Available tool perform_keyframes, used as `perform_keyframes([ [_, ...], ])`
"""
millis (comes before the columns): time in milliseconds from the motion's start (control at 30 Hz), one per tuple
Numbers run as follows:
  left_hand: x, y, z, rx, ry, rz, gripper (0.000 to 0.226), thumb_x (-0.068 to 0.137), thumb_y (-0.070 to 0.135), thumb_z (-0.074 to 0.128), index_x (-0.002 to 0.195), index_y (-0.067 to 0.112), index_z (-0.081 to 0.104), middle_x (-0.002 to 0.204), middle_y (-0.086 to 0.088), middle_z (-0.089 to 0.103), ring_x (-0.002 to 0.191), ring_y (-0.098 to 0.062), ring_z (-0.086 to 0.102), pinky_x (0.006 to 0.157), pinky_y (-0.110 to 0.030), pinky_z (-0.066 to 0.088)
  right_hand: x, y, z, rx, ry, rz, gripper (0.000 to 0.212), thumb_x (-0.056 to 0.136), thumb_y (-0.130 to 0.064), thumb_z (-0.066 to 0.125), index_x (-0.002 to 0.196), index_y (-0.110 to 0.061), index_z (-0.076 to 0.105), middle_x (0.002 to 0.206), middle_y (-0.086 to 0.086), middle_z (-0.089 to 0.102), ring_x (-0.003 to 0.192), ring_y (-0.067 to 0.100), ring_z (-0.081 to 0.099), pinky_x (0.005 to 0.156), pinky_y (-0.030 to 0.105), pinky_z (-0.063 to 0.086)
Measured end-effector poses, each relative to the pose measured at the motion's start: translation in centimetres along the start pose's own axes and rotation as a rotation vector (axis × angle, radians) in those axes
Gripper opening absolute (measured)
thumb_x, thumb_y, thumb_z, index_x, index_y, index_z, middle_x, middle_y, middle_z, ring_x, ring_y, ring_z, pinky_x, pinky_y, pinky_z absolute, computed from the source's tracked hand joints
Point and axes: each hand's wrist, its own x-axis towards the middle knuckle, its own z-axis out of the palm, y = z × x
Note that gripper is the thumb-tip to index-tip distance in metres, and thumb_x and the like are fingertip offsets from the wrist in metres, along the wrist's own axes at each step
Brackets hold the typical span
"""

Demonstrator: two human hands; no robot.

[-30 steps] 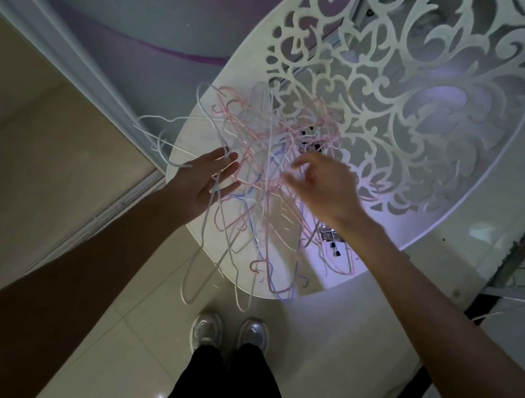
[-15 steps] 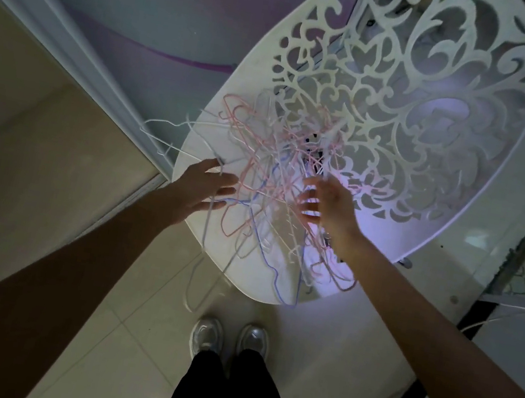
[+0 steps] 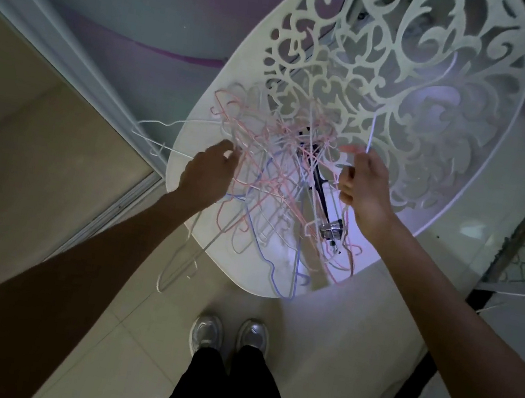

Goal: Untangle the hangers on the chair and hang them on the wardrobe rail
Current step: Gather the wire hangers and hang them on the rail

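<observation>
While the tangled heap of thin pink, white and blue wire hangers point(image 3: 278, 180) sits on the seat of the white chair with the scroll-cut openwork back point(image 3: 393, 92), both hands are in among it, and the head camera is the only view we have. Some loops spill off the seat's front edge toward the pale tiled floor point(image 3: 134, 333), so the pile looks knotted rather than stacked. A black clip hanger with metal clips point(image 3: 321, 201) lies buried in the middle. On the near side, the left hand point(image 3: 206, 172) reaches in, fingers curled onto pink wires at the heap's left edge, probably pinning the mass. Over on the other side, the right hand point(image 3: 363, 188) is lifted, fingers closed round a pale wire running up past its knuckles, seemingly drawing one hanger free. Both forearms stretch forward, well apart. No wardrobe rail shows here; silver shoes point(image 3: 227, 335) stand below.
</observation>
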Motion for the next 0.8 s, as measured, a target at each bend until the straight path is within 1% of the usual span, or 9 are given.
perform_keyframes([
  [67,-0.7,0.1,1.1,-0.187,-0.218,-0.059,0.024,0.1,0.023,0.038,0.111,0.011,0.055,0.063,0.001,0.063,0.053,-0.018,0.064,0.054,-0.028,0.048,-0.2,-1.2,0.0,0.107,-0.087,0.001,0.03,0.103,-0.015,0.025,0.095,-0.018,0.054,0.039,-0.012,0.028,0.034,0.004,0.02,0.036,0.015,0.017],
  [133,-1.1,0.0,2.1,-0.238,-0.27,-0.083,0.021,0.1,0.02,0.036,0.107,0.015,0.055,0.064,0.004,0.063,0.04,-0.002,0.058,0.043,-0.018,0.042,-0.2,-2.1,-0.5,0.274,-0.17,0.078,0.033,0.104,-0.021,0.023,0.097,-0.019,0.055,0.042,-0.01,0.026,0.035,0.004,0.018,0.035,0.016,0.015],
  [267,0.2,-0.8,1.8,-0.606,-0.18,-0.347,0.024,0.102,0.019,0.028,0.093,0.017,0.049,0.058,0.003,0.063,0.037,-0.003,0.059,0.054,-0.02,0.041,0.5,-1.9,-2.8,0.308,-0.226,0.185,0.033,0.104,-0.025,0.023,0.1,-0.019,0.055,0.042,-0.01,0.025,0.035,0.003,0.017,0.035,0.015,0.015],
  [367,2.0,-2.2,1.3,-0.565,-0.107,-0.472,0.043,0.102,0.018,0.029,0.067,0.015,0.054,0.077,-0.001,0.057,0.058,-0.013,0.06,0.061,-0.018,0.035,1.1,-0.6,-4.2,0.276,-0.226,0.238,0.029,0.104,-0.027,0.025,0.103,-0.02,0.054,0.043,-0.01,0.025,0.035,0.003,0.019,0.032,0.014,0.017],
  [400,2.4,-2.8,1.5,-0.46,-0.104,-0.473,0.042,0.102,0.018,0.029,0.07,0.014,0.057,0.086,-0.005,0.059,0.071,-0.018,0.06,0.064,-0.019,0.039,1.1,-0.2,-4.5,0.26,-0.234,0.252,0.028,0.104,-0.028,0.026,0.105,-0.02,0.053,0.043,-0.01,0.026,0.035,0.003,0.019,0.033,0.014,0.017],
  [467,2.8,-4.1,1.9,-0.255,-0.111,-0.5,0.031,0.101,0.017,0.031,0.108,0.001,0.057,0.119,-0.02,0.057,0.104,-0.032,0.058,0.086,-0.032,0.049,1.0,0.4,-4.8,0.225,-0.26,0.266,0.028,0.104,-0.028,0.025,0.11,-0.019,0.051,0.043,-0.01,0.026,0.035,0.003,0.02,0.035,0.015,0.015],
  [567,1.9,-3.7,2.0,-0.083,-0.166,-0.51,0.055,0.1,0.028,0.038,0.141,-0.007,0.027,0.146,-0.024,0.033,0.133,-0.036,0.036,0.109,-0.038,0.032,0.5,0.6,-4.7,0.221,-0.324,0.275,0.03,0.103,-0.03,0.027,0.11,-0.019,0.054,0.044,-0.01,0.024,0.036,0.003,0.019,0.036,0.015,0.016],
  [700,1.6,-2.0,1.0,-0.066,0.032,-0.312,0.062,0.095,0.035,0.049,0.141,-0.003,0.031,0.147,-0.022,0.033,0.134,-0.035,0.035,0.111,-0.039,0.029,-0.3,-0.4,-4.5,0.312,-0.429,0.294,0.03,0.101,-0.033,0.03,0.109,-0.023,0.057,0.048,-0.01,0.016,0.039,0.004,0.013,0.036,0.014,0.016],
  [800,1.1,2.2,0.0,-0.434,-0.22,-0.275,0.055,0.093,0.051,0.043,0.121,0.004,0.052,0.119,-0.013,0.056,0.11,-0.031,0.054,0.095,-0.037,0.042,-1.2,-1.7,-3.5,0.47,-0.503,0.318,0.033,0.092,-0.033,0.038,0.097,-0.027,0.07,0.055,-0.005,0.008,0.045,0.008,0.006,0.034,0.014,0.014],
])
